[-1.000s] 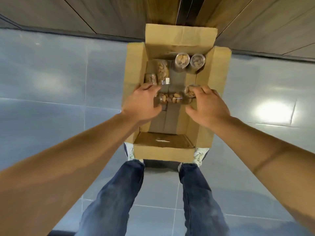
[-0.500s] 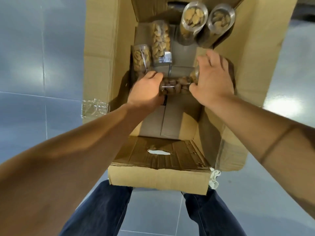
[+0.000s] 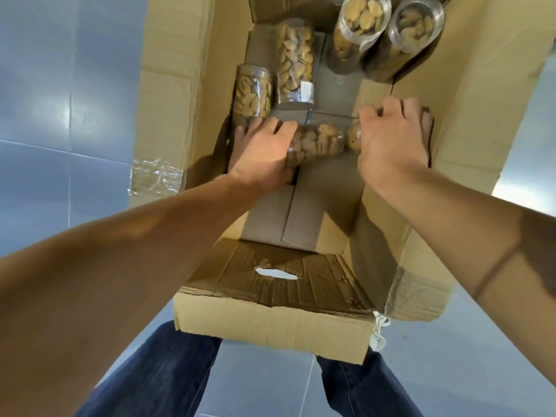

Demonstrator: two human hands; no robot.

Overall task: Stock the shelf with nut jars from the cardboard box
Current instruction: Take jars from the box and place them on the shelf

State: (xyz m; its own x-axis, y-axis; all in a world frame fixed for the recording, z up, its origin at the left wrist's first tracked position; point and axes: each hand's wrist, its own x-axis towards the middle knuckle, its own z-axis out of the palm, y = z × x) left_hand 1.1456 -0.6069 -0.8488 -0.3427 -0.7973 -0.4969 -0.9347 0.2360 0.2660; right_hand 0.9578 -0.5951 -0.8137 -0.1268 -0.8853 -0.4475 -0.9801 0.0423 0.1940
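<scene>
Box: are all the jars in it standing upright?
No: the jar held between the left hand and right hand lies on its side in the box.

Inside the cardboard box (image 3: 168, 94), the left hand (image 3: 264, 155) and right hand (image 3: 391, 142) hold one nut jar (image 3: 319, 142) lying on its side.

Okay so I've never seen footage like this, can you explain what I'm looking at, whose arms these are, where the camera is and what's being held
There is no machine here. A camera worn on a person's head looks down, so the bare arms are their own. An open brown cardboard box sits on a grey tiled floor. Four clear plastic jars of nuts lie or lean at its far end. The left hand and right hand each take a grip on a jar lying on its side; the middle jar shows between them. The right hand may hold a second jar, mostly hidden.
</scene>
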